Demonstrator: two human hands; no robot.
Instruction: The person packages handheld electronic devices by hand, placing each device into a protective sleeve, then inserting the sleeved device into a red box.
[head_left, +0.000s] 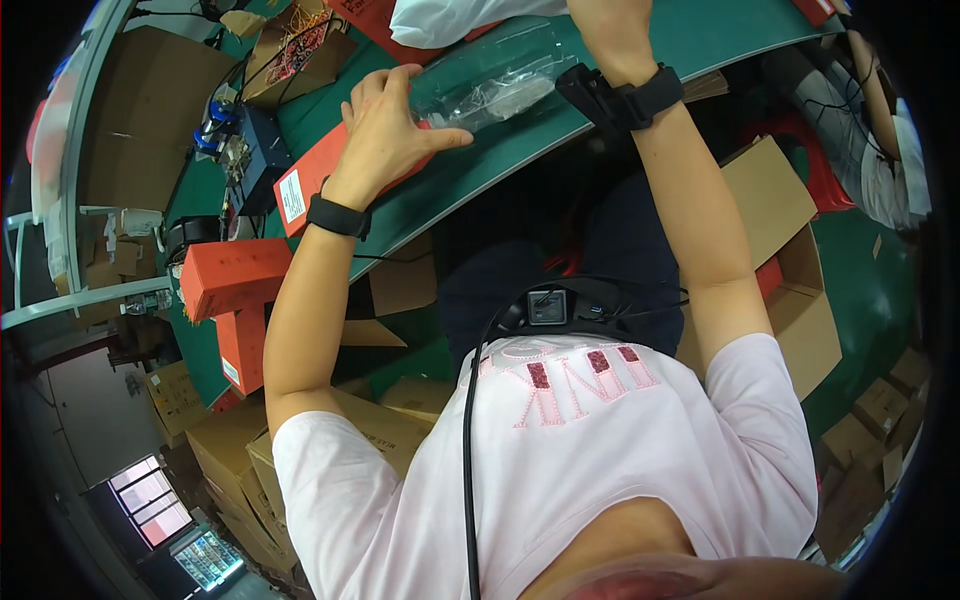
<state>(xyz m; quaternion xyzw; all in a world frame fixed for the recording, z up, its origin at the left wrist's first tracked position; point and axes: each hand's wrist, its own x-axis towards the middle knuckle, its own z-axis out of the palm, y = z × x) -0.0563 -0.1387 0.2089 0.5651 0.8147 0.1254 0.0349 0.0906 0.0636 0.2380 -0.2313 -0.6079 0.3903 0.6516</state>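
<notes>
My left hand point(383, 128) lies over a long orange-red box point(318, 172) near the table's front edge, fingers and thumb spread apart. Its thumb points right, beside a clear plastic tray or sleeve point(490, 62). Crumpled clear plastic bags with small contents point(505, 97) sit in or under that plastic; which, I cannot tell. At the top edge my right hand point(612, 38) is partly cut off, so its fingers do not show. A white bag or cloth point(445, 20) lies to the left of my right hand.
The green table point(470, 165) carries an open carton of wrapped pieces point(300, 55) and a dark blue device point(258, 160). More orange-red boxes point(235, 278) are stacked at left. An open carton point(800, 290) stands right of me. Another person's arm point(875, 95) shows at far right.
</notes>
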